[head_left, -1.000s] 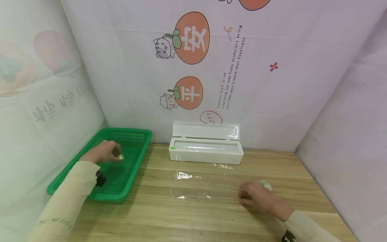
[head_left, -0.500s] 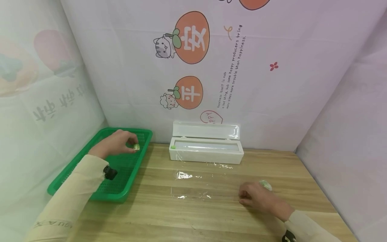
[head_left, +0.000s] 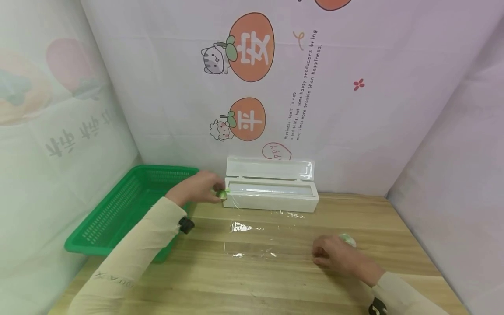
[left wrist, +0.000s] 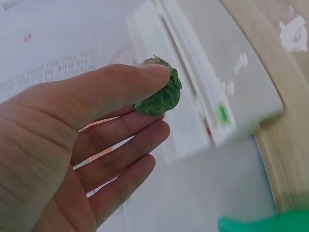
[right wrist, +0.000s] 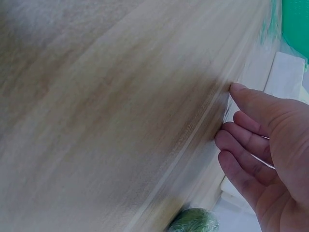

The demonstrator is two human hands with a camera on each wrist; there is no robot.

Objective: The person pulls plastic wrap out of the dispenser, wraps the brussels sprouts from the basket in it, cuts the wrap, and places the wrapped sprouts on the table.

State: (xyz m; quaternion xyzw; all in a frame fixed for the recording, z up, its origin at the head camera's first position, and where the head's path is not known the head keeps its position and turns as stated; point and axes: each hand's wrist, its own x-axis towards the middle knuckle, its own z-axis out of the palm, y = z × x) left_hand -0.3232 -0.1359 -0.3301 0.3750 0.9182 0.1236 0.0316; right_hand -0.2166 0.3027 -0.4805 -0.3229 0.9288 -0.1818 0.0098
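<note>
Between thumb and fingers my left hand (head_left: 198, 188) pinches a green Brussels sprout (left wrist: 164, 99). It is beside the left end of a white cling film dispenser (head_left: 271, 202), whose lid stands raised. A sheet of clear cling film (head_left: 241, 227) runs from the dispenser toward me over the wooden table. At the film's right side, my right hand (head_left: 338, 253) rests low on the table. In the right wrist view its thumb and fingers (right wrist: 244, 179) are apart, fingertips down at the film's edge. Just behind that hand lies a film-wrapped Brussels sprout (right wrist: 195, 221), partly hidden in the head view.
A green plastic basket (head_left: 90, 249) stands at the left, partly covered by my left arm. The dispenser carries a small green slider (left wrist: 223, 113) at its left end. Printed cloth walls (head_left: 334, 131) close off the back and both sides of the table (head_left: 275, 284).
My left hand has moved right with the Brussels sprout, from over the green basket to the dispenser's left end. The right hand has stayed in place.
</note>
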